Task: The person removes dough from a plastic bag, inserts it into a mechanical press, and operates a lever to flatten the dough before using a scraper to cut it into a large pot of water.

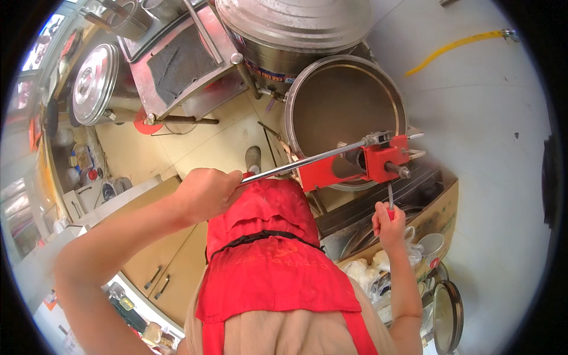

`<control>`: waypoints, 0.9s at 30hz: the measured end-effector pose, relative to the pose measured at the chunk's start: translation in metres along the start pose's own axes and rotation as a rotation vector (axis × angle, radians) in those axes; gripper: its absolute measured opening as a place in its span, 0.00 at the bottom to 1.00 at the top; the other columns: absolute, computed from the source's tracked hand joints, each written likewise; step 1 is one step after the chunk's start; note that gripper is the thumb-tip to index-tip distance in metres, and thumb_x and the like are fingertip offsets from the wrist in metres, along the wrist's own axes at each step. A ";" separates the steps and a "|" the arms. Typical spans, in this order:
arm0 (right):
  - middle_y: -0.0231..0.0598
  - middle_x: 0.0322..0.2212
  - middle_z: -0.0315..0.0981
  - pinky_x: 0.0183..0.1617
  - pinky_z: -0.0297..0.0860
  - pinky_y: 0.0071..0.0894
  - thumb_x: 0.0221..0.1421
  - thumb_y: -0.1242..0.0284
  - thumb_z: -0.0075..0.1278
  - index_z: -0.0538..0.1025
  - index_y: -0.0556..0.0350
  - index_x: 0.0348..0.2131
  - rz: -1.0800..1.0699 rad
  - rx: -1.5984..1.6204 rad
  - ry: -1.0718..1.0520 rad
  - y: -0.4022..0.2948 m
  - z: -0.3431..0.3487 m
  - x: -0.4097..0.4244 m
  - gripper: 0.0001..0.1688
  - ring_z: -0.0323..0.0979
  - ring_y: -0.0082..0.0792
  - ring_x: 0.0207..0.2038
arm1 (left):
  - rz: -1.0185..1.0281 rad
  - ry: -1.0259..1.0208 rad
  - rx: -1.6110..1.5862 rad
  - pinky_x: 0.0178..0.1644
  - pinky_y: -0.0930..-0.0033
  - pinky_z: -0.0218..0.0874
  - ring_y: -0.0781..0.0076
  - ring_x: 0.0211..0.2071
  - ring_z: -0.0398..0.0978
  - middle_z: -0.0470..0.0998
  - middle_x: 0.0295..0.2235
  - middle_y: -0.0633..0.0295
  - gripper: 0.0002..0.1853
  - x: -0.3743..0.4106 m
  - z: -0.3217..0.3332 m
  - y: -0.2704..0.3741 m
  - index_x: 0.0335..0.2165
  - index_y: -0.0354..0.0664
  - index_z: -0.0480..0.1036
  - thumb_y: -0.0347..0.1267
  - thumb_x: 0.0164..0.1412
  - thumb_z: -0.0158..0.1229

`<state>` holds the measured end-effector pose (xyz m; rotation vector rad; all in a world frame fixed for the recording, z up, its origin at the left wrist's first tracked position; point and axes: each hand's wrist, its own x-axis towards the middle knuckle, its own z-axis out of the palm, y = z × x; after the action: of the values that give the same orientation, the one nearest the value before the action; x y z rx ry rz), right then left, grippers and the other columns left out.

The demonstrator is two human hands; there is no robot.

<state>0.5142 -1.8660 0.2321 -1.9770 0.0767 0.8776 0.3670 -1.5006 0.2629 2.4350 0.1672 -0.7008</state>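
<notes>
My left hand (208, 193) is closed around the end of a long metal lever (306, 162). The lever runs over a red metal hand press (319, 171) to a ratchet-like joint (377, 138) at its far end. The press has a round opening (355, 162) and sits across the near rim of a large round metal pot (290, 102). Brownish, cloudy liquid (346, 97) lies in the pot. My right hand (389, 224) grips the red handle of a thin metal rod (391, 195) that reaches up to the press body. Its far tip is hidden by the press.
Behind the pot stands a large lidded steel vessel (293, 26). A steel table (155, 97) with a dark cloth (182, 62) is at the upper left. A cardboard box (448, 208) and plastic bags (359, 270) lie at right. A yellow hose (457, 46) hangs against the pale wall.
</notes>
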 end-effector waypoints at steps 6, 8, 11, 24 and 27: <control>0.27 0.10 0.59 0.15 0.53 0.19 0.58 0.72 0.46 0.62 0.54 0.15 -0.015 -0.003 0.006 0.016 0.027 0.004 0.19 0.56 0.17 0.12 | -0.055 0.097 -0.164 0.24 0.54 0.62 0.49 0.19 0.70 0.71 0.16 0.53 0.09 0.052 0.082 -0.070 0.27 0.42 0.65 0.35 0.51 0.55; 0.27 0.10 0.59 0.15 0.53 0.19 0.57 0.73 0.46 0.62 0.54 0.15 0.002 -0.023 -0.013 0.030 0.030 0.005 0.19 0.56 0.16 0.13 | 0.033 0.096 -0.167 0.24 0.54 0.62 0.49 0.20 0.71 0.71 0.17 0.54 0.09 0.079 0.114 -0.092 0.27 0.43 0.65 0.34 0.49 0.55; 0.30 0.09 0.58 0.16 0.53 0.25 0.56 0.73 0.46 0.61 0.55 0.14 -0.024 -0.152 -0.011 0.042 0.038 0.010 0.20 0.56 0.21 0.13 | 0.139 0.127 -0.191 0.25 0.55 0.63 0.50 0.21 0.71 0.72 0.18 0.55 0.08 0.129 0.171 -0.120 0.26 0.44 0.66 0.33 0.46 0.56; 0.50 0.14 0.66 0.26 0.63 0.43 0.51 0.65 0.49 0.69 0.58 0.17 -0.180 -0.462 0.028 0.046 0.047 0.024 0.17 0.68 0.55 0.23 | 0.161 -0.380 -0.250 0.39 0.59 0.62 0.62 0.39 0.71 0.70 0.41 0.57 0.35 0.082 0.110 -0.115 0.48 0.38 0.55 0.40 0.49 0.64; 0.51 0.17 0.70 0.29 0.66 0.45 0.50 0.61 0.50 0.73 0.57 0.20 -0.233 -0.474 0.036 0.047 0.053 0.026 0.18 0.70 0.56 0.27 | -0.117 -0.652 0.317 0.36 0.62 0.63 0.63 0.31 0.72 0.72 0.25 0.58 0.18 0.018 -0.075 0.034 0.34 0.41 0.67 0.44 0.54 0.55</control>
<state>0.4863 -1.8437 0.1662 -2.3788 -0.3655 0.7538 0.4249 -1.4860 0.3219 2.3493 -0.0708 -1.6314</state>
